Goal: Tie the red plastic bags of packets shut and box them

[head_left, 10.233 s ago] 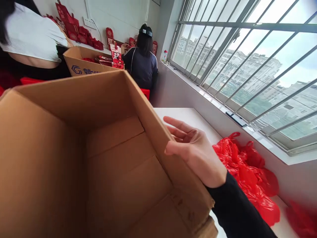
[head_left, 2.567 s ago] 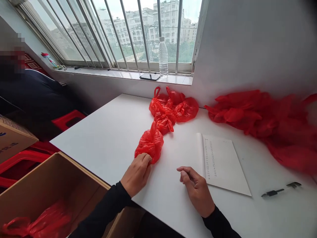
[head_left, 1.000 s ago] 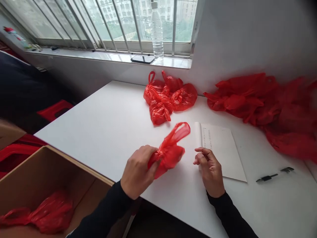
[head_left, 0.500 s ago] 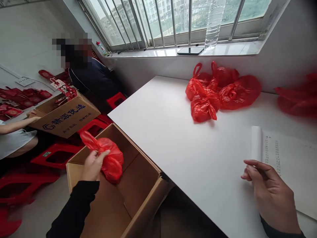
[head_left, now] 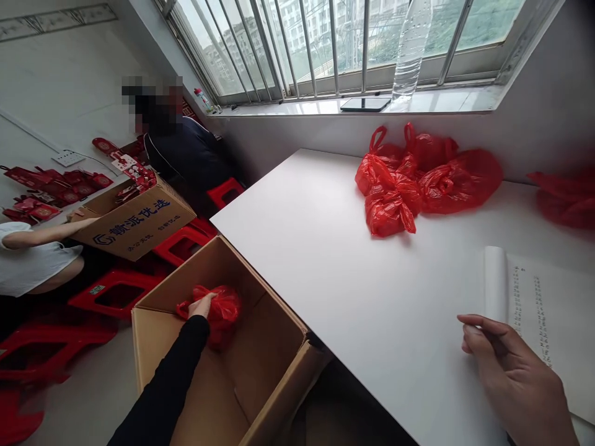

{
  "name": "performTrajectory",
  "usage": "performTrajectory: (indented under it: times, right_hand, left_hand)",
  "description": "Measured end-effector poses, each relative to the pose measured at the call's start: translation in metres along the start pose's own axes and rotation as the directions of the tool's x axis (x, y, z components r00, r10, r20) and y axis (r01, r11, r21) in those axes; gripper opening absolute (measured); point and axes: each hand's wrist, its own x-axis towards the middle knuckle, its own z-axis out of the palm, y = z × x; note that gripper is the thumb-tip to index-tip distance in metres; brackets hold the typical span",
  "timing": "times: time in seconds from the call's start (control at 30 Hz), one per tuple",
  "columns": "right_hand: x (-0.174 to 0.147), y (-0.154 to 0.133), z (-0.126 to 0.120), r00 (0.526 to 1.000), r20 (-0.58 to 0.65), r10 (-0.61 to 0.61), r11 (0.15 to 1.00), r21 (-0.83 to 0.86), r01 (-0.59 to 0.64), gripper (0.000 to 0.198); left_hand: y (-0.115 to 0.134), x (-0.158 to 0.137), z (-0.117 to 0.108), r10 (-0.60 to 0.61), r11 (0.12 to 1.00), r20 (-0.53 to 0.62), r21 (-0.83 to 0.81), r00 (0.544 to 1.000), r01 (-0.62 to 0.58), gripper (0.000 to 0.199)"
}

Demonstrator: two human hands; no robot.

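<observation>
Inside the open cardboard box, my left hand is closed on a filled red plastic bag, which hangs or rests low between the walls; whether it touches the bottom I cannot tell. My right hand hovers at or just above the white table, its thumb and fingers drawn together with nothing visible in them. Beside it lies an open notebook with handwritten lines and a page curled over. Several tied red plastic bags sit together at the table's back edge.
Another red bag lies at the far right. A bottle and a phone are on the windowsill. At left, a person's arm reaches to a printed carton. Red stools crowd the floor; another person sits behind.
My left hand has carried the red bag down, deeper into the cardboard box. My right hand stays near the notebook. The view has shifted slightly.
</observation>
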Motion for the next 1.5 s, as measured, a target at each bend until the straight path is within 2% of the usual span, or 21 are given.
performTrajectory:
  times: [0.1,0.17,0.2,0.27,0.37,0.43,0.5,0.57,0.63,0.73,0.8,0.87,1.0,1.2,1.37,1.47,1.5]
  right_hand:
    - [0.001,0.001,0.004,0.997,0.001,-0.076,0.997,0.022,0.076,0.04]
    - [-0.002,-0.006,0.007,0.991,-0.013,-0.134,0.99,0.051,0.134,0.036]
    - [-0.004,-0.011,0.008,0.987,-0.015,-0.159,0.985,0.071,0.16,0.033]
    - [-0.007,-0.019,0.011,0.982,-0.008,-0.191,0.976,0.105,0.191,0.03]
    - [-0.007,-0.025,0.014,0.975,0.002,-0.223,0.967,0.13,0.221,0.029]
    - [-0.005,-0.022,0.016,0.965,0.018,-0.263,0.955,0.145,0.258,0.028]
    - [-0.003,-0.018,0.017,0.95,0.042,-0.31,0.941,0.153,0.3,0.026]
    - [-0.001,-0.014,0.018,0.933,0.06,-0.355,0.928,0.142,0.345,0.024]
    - [0.001,-0.012,0.019,0.917,0.063,-0.394,0.915,0.123,0.385,0.024]
    - [0.004,-0.014,0.022,0.901,0.054,-0.431,0.9,0.1,0.425,0.024]
    - [0.005,-0.017,0.025,0.886,0.031,-0.463,0.885,0.074,0.46,0.023]
    - [0.006,-0.019,0.029,0.868,-0.005,-0.497,0.867,0.032,0.497,0.023]
    - [0.006,-0.021,0.037,0.852,-0.046,-0.522,0.853,-0.025,0.521,0.025]
    - [0.008,-0.021,0.036,0.856,-0.004,-0.518,0.855,-0.032,0.517,0.022]
    - [0.006,-0.023,0.031,0.875,0.027,-0.484,0.875,0.027,0.483,0.022]
    - [0.005,-0.025,0.026,0.889,0.044,-0.456,0.888,0.093,0.451,0.022]
    - [0.004,-0.025,0.025,0.894,0.043,-0.445,0.891,0.125,0.437,0.022]
  left_hand:
    - [0.031,0.0,0.004,0.171,0.985,-0.1,0.027,0.98,-0.169,0.026]
    - [0.054,-0.013,0.021,0.347,0.937,-0.13,0.018,0.929,-0.348,0.026]
    - [0.067,-0.024,0.033,0.445,0.894,-0.129,0.005,0.886,-0.448,0.027]
    - [0.093,-0.055,0.063,0.64,0.764,-0.082,-0.037,0.764,-0.644,0.029]
    - [0.129,-0.115,0.12,0.856,0.518,0.072,-0.124,0.513,-0.847,0.03]
    - [0.147,-0.155,0.165,0.925,0.367,0.17,-0.178,0.339,-0.913,0.027]
    - [0.158,-0.189,0.213,0.949,0.252,0.248,-0.221,0.196,-0.942,0.028]
    - [0.162,-0.213,0.256,0.951,0.173,0.293,-0.251,0.096,-0.952,0.037]
    - [0.161,-0.228,0.29,0.947,0.103,0.321,-0.264,0.014,-0.959,0.049]
    - [0.156,-0.236,0.317,0.928,0.014,0.364,-0.252,-0.082,-0.968,0.051]
    - [0.153,-0.234,0.322,0.912,-0.017,0.395,-0.231,-0.11,-0.973,0.042]
    - [0.151,-0.231,0.322,0.902,-0.025,0.416,-0.212,-0.114,-0.977,0.034]
    - [0.152,-0.227,0.32,0.898,-0.01,0.428,-0.21,-0.101,-0.978,0.03]
    - [0.153,-0.231,0.314,0.888,0.055,0.455,-0.258,-0.071,-0.965,0.024]
    - [0.138,-0.243,0.293,0.872,0.116,0.483,-0.356,-0.077,-0.927,0.015]
    - [0.12,-0.253,0.267,0.853,0.143,0.509,-0.447,-0.119,-0.883,0.008]
    - [0.114,-0.256,0.257,0.843,0.147,0.519,-0.475,-0.142,-0.867,0.014]
